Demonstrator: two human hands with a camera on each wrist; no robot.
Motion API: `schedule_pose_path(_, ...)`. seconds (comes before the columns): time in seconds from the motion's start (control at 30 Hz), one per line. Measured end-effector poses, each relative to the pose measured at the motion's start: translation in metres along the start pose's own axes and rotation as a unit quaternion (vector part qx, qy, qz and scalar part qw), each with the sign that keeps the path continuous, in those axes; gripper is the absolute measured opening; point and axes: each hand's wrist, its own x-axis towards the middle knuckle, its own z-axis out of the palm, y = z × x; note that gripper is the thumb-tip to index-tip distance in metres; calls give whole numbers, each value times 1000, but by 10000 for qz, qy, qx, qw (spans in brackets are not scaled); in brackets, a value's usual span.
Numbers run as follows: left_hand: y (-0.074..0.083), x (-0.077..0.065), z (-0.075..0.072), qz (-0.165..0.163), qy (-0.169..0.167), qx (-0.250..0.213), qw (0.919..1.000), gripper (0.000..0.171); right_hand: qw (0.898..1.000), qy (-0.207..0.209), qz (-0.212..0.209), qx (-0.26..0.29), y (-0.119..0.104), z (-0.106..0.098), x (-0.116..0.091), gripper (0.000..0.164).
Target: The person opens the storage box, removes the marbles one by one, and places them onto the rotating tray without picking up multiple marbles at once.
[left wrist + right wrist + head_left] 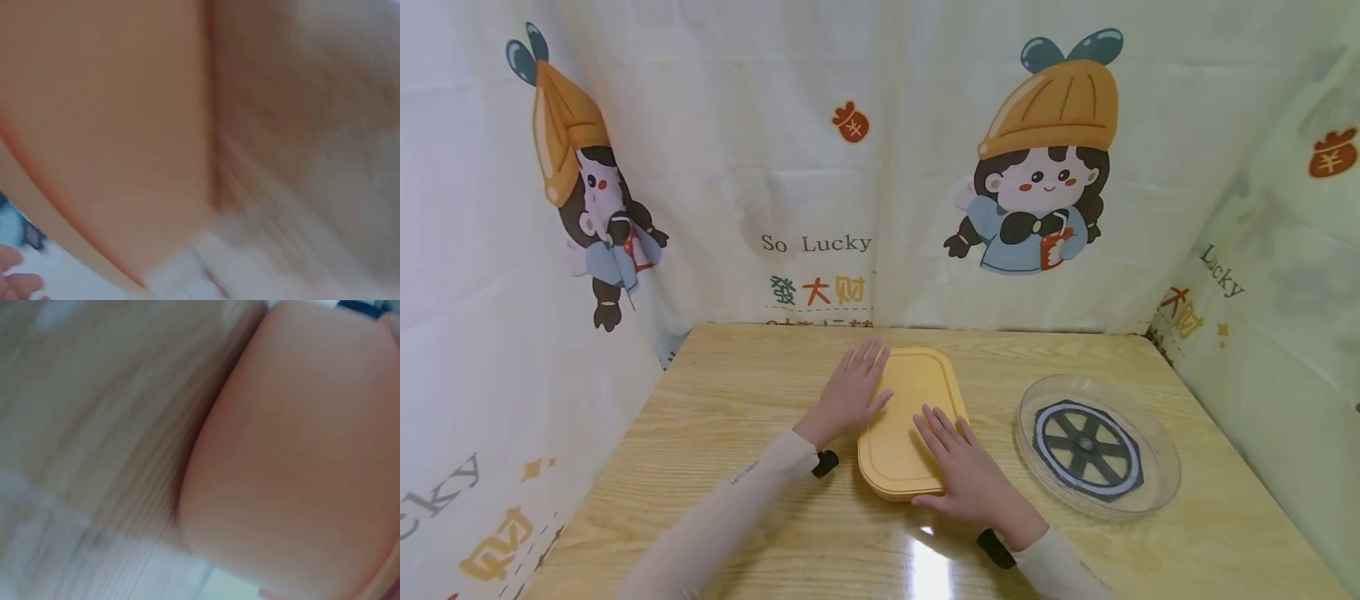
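A yellow-orange box (898, 450) with a rounded rectangular lid lies on the wooden table. On the left part of its lid rests my left hand (846, 398), fingers straight and thumb spread inward. My right hand (966, 471) lies over the lid's near right edge, its fingers extended and its thumb by the near rim. The box's smooth side wall (106, 125) fills much of the left wrist view, with some fingertips (19, 281) at the lower left. Another stretch of side wall (281, 456) takes up the right wrist view. What the box contains is hidden.
To the right stands a clear round dish (1163, 467) holding a dark, spoked, wheel-like piece (1086, 446). The wooden table (722, 400) is enclosed at the back and sides by a printed cloth (715, 167).
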Motion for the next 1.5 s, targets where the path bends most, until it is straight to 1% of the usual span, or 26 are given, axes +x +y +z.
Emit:
schedule_pose_path(0.07,18,-10,-5,102,-171,-101,9998,71,10000,70,30,-14,7,0,-1,109)
schedule_pose_path(0.17,40,-27,-9,304,-433,-185,9984,75,10000,38,53,59,16,0,-4,113)
schedule_pose_path(0.23,52,-37,-9,397,-666,-292,9966,77,9998,-64,88,150,21,1,-5,115)
schedule_pose_path(0.3,59,-46,-8,451,-900,-358,9943,78,9994,-166,139,253,26,1,-7,114)
schedule_pose_path(0.4,63,-54,-4,439,-1123,-461,9916,79,9991,-214,168,314,30,1,-10,112)
schedule_pose_path(0.5,63,-56,-2,449,-1180,-511,9907,78,9995,-78,100,296,31,2,-12,108)
schedule_pose_path(0.6,58,-55,-1,514,-1201,-480,9903,77,9996,96,120,244,27,6,-12,106)
schedule_pose_path(0.7,52,-52,1,592,-1219,-451,9897,76,9990,56,367,245,24,10,-11,106)
schedule_pose_path(0.77,49,-49,3,643,-1164,-450,9901,75,9978,-32,547,375,23,11,-10,109)
schedule_pose_path(0.83,47,-47,3,692,-1076,-495,9905,75,9948,-138,770,649,25,11,-9,114)
schedule_pose_path(0.93,47,-45,5,731,-944,-531,9914,73,9884,-144,1012,1121,29,11,-10,123)
schedule_pose_path(1.03,48,-43,6,789,-789,-467,9927,72,9804,-149,1255,1509,34,11,-11,130)
schedule_pose_path(1.07,48,-43,6,844,-684,-397,9933,71,9779,-163,1334,1603,35,11,-12,132)
schedule_pose_path(1.1,49,-42,6,916,-543,-284,9939,71,9748,-151,1425,1707,37,11,-12,133)
schedule_pose_path(1.17,51,-41,6,1108,-146,46,9937,69,9683,-114,1583,1932,40,10,-13,134)
schedule_pose_path(1.23,55,-41,5,1277,350,397,9904,66,9625,-71,1736,2083,43,11,-15,134)
schedule_pose_path(1.3,60,-41,4,1385,848,649,9846,64,9587,-59,1848,2163,46,13,-16,135)
schedule_pose_path(1.4,72,-43,-1,1487,1408,795,9756,59,9583,-79,1901,2132,49,14,-18,134)
schedule_pose_path(1.5,84,-46,-4,1620,1686,858,9685,55,9614,-31,1823,2062,51,15,-19,131)
